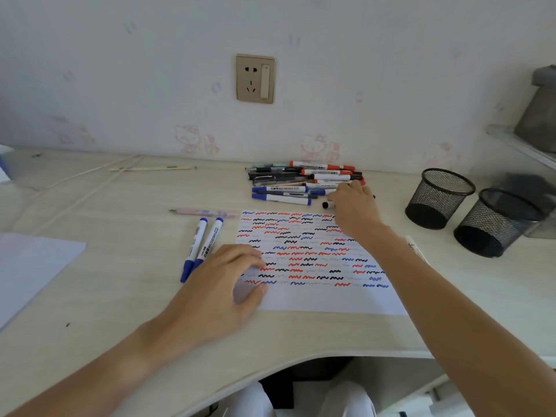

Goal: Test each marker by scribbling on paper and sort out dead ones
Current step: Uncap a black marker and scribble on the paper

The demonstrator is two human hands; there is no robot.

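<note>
a pale wood-grain desk (120,296) runs along a wall covered in faded cartoon-cat wallpaper (192,139). a gold-framed wall socket (255,78) with a switch sits above the desk. two thin wooden sticks (90,182) lie slantwise at the back left, with a slim pencil-like stick (150,168) across them. a blank white sheet (27,266) lies at the left edge. on the right stand two black mesh cups (439,198), side by side, the nearer mesh cup (496,222) lower in view. behind them a glass shelf (523,145) carries a grey box (541,106). a small dark speck (67,325) marks the desk near the front.
</note>
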